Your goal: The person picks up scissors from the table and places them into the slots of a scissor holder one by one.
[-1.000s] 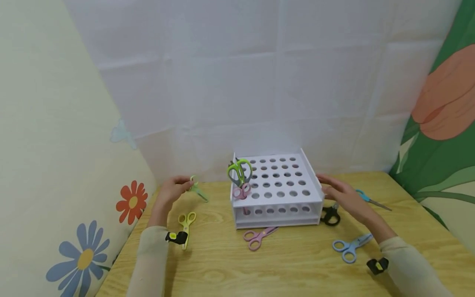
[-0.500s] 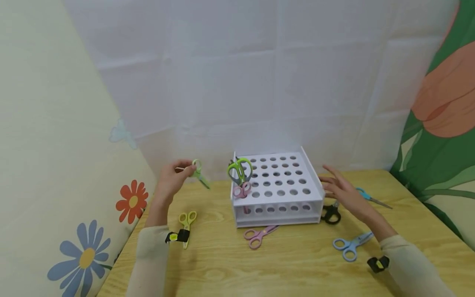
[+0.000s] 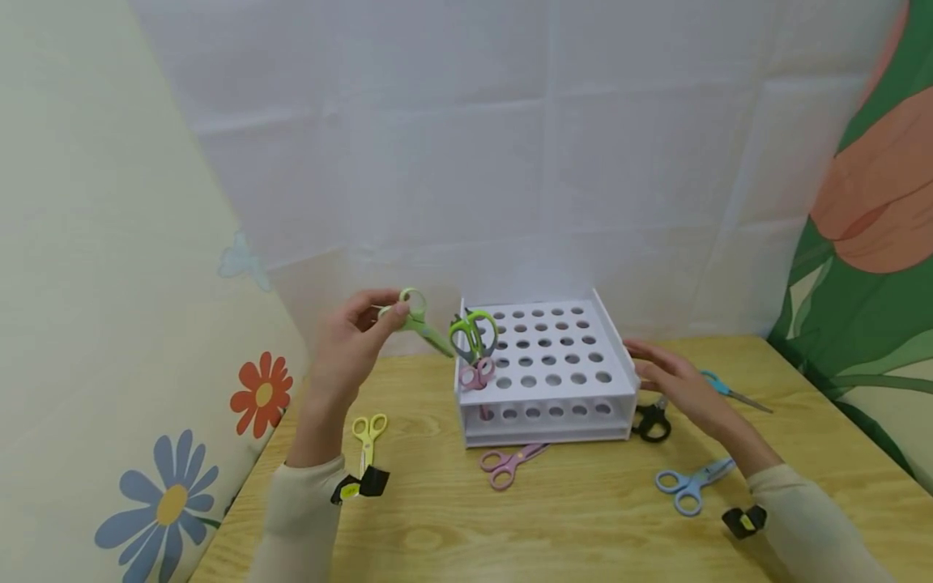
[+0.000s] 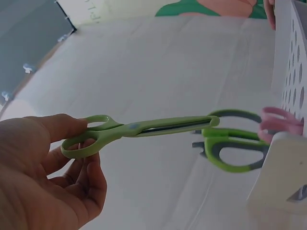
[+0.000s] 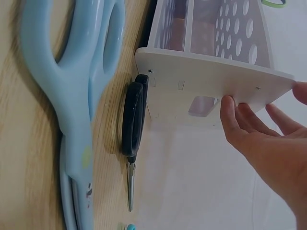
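My left hand (image 3: 342,348) pinches light green scissors (image 4: 122,132) by their handle loops, up off the table. Their blades point right, toward the white perforated rack (image 3: 550,395), tips near green-and-grey scissors (image 3: 462,344). Those stand in the rack's left column of holes, handles up, with small pink-handled scissors (image 3: 477,374) in front of them. At the rack's other side, my right hand (image 3: 681,389) rests its fingertips against the outer side wall (image 5: 184,72). Black-handled scissors (image 5: 132,120) lie beside that wall, below the hand.
Yellow scissors (image 3: 368,437) lie near my left wrist, partly behind the wrist camera. Pink scissors (image 3: 510,465) lie before the rack. Light blue scissors (image 3: 688,487) and blue-handled scissors (image 3: 732,392) lie at the right. A white sheet (image 3: 510,162) hangs behind the table.
My left hand has lifted the light green scissors from the table and carried them up and right toward the rack. The right hand has stayed by the rack's side, its fingers shifting slightly.
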Action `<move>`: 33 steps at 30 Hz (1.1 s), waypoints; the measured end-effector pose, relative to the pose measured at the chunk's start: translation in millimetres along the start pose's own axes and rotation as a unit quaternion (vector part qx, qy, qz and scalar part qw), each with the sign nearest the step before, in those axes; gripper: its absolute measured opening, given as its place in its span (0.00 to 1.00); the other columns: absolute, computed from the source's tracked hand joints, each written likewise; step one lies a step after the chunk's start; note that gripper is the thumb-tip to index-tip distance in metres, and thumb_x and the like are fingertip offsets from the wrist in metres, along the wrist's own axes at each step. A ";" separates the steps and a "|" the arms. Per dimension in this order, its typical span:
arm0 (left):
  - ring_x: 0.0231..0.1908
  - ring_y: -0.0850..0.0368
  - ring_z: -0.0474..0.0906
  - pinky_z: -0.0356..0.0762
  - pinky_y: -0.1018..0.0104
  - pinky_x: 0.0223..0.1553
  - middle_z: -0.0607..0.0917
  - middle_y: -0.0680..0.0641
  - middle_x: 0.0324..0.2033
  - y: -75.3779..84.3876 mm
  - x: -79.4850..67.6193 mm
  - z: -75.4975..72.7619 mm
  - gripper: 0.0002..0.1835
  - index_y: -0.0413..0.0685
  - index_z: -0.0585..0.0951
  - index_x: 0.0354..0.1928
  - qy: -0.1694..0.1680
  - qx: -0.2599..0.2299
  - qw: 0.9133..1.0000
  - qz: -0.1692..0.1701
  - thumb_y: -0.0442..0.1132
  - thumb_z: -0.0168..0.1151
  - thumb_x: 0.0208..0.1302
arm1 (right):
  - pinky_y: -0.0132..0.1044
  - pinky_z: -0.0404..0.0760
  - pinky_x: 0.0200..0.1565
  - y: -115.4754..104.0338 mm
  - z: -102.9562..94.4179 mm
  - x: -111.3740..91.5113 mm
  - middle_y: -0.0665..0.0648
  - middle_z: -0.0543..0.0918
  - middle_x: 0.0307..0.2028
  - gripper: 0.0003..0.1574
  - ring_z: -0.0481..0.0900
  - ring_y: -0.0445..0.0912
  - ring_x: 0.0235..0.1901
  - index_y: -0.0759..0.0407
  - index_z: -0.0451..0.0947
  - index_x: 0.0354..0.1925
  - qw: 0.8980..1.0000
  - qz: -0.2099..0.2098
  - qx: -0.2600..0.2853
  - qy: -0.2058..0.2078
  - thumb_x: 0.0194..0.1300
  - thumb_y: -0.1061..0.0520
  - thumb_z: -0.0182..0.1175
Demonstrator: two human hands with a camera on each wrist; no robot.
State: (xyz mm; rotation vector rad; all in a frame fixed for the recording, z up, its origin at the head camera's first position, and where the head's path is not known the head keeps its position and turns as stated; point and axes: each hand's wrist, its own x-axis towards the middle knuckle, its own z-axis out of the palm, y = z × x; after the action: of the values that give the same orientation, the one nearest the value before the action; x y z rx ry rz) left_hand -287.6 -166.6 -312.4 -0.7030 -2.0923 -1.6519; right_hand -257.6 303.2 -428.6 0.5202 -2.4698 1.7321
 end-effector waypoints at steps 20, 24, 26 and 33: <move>0.34 0.57 0.76 0.79 0.63 0.36 0.83 0.48 0.41 -23.9 -10.0 84.0 0.10 0.37 0.86 0.50 -0.063 0.096 0.986 0.119 0.34 0.67 0.70 | 0.40 0.80 0.55 2.2 5.6 1.7 0.68 0.61 0.74 0.36 0.68 0.65 0.66 0.63 0.56 0.78 1.000 -0.005 0.006 -0.004 0.82 0.49 0.49; 0.32 0.57 0.75 0.79 0.64 0.35 0.81 0.47 0.39 -24.6 -10.6 86.6 0.11 0.36 0.85 0.50 -0.065 0.107 0.984 0.125 0.33 0.66 0.70 | 0.48 0.79 0.56 0.4 5.2 1.7 0.65 0.61 0.74 0.37 0.69 0.63 0.65 0.62 0.55 0.78 1.000 0.003 -0.007 -0.001 0.82 0.47 0.49; 0.32 0.57 0.75 0.80 0.64 0.35 0.81 0.47 0.38 -23.7 -10.5 87.2 0.10 0.36 0.85 0.50 -0.061 0.111 0.984 0.128 0.33 0.66 0.70 | 0.52 0.78 0.57 -0.4 4.9 2.0 0.64 0.62 0.74 0.37 0.69 0.63 0.65 0.61 0.56 0.78 1.000 0.006 -0.011 0.000 0.82 0.46 0.49; 0.32 0.56 0.75 0.80 0.64 0.34 0.81 0.47 0.37 -25.3 -10.4 90.5 0.09 0.36 0.86 0.48 -0.055 0.123 0.983 0.122 0.31 0.67 0.68 | 0.52 0.78 0.57 -1.4 5.2 2.9 0.66 0.62 0.74 0.37 0.68 0.64 0.66 0.62 0.55 0.78 1.000 0.004 -0.016 -0.002 0.82 0.47 0.48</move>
State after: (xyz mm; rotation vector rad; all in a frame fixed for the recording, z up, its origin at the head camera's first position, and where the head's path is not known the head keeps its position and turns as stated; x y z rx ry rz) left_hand -293.5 -84.9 -359.4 -0.9429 -2.1379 -1.2229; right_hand -259.2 297.3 -428.5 0.5121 -2.5008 1.6943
